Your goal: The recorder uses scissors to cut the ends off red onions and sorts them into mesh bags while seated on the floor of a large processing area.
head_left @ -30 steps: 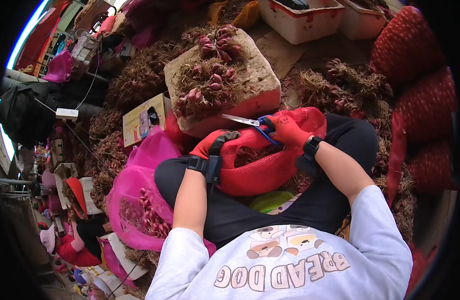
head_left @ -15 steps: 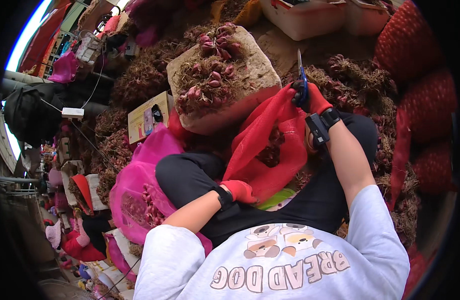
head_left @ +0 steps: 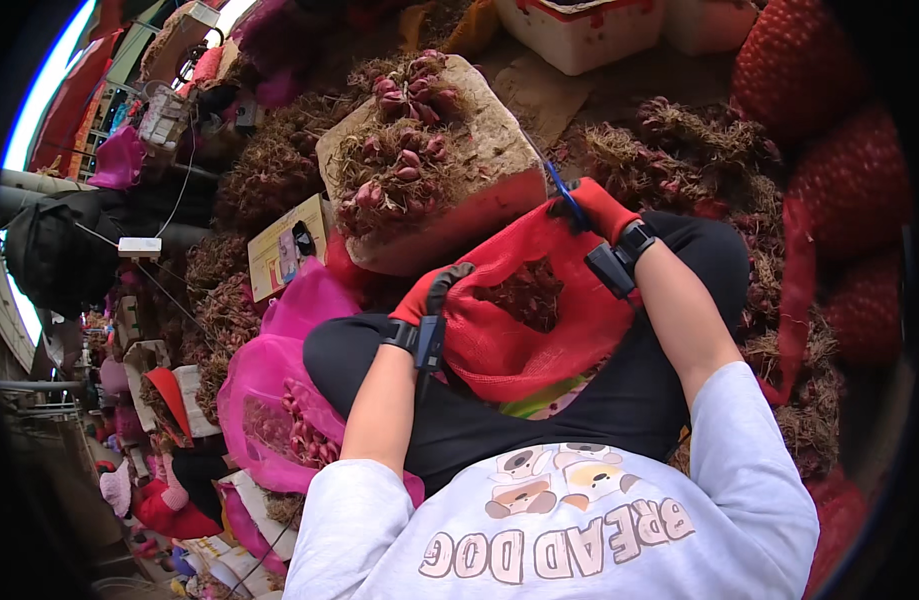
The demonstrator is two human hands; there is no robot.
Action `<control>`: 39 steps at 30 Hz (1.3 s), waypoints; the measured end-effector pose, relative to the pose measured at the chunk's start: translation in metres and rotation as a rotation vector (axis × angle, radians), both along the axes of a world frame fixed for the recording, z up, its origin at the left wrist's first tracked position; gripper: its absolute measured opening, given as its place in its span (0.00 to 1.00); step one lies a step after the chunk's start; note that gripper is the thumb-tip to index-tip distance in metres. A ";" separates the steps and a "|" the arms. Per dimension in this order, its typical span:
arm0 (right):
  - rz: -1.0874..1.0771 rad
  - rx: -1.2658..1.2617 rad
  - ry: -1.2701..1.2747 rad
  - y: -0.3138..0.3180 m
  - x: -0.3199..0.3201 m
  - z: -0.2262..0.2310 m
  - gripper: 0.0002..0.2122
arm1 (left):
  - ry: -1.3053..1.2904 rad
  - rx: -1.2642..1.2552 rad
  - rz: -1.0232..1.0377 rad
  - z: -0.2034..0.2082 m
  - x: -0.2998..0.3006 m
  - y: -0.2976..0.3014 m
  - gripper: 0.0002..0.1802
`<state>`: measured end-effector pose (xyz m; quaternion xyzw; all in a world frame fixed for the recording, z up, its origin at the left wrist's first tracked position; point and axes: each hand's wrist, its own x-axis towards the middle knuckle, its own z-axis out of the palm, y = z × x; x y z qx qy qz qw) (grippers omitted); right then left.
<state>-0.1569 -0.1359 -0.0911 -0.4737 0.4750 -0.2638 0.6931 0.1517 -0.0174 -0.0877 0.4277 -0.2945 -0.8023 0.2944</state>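
Observation:
My left hand, in a red glove with dark fingertips, is closed on the left rim of a red mesh bag between my legs. Brown, dry root-like stuff shows through the bag's mouth. In my right hand, also red-gloved, is a pair of blue-handled scissors, pointing up and away to the left. That hand is at the bag's far right rim; whether its fingers also pinch the mesh is hidden. Bunches of shallots with dry roots lie on a pale block beyond the bag.
A pink mesh bag holding shallots lies by my left knee. Beside the block is a yellowish box with a small dark item on it. Shallot heaps and full red sacks stand right; a white tub is at the back.
My left hand has moved up and away from my lap to the bag's left rim. The bag's mouth is now wider. My right hand has shifted slightly left, tilting the scissors leftward.

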 end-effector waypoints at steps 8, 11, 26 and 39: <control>-0.022 -0.539 0.407 0.024 0.012 0.058 0.26 | 0.122 0.176 0.484 0.015 0.052 0.013 0.13; 0.234 -1.098 0.867 0.063 0.014 0.038 0.27 | 0.027 -0.115 0.412 -0.028 0.072 0.008 0.13; 0.588 -0.178 0.116 0.041 -0.079 0.124 0.14 | -0.250 -0.288 0.285 0.138 0.061 0.040 0.18; 0.444 -0.614 1.034 0.003 -0.021 -0.022 0.22 | -1.537 -0.214 0.002 -0.043 0.109 -0.038 0.36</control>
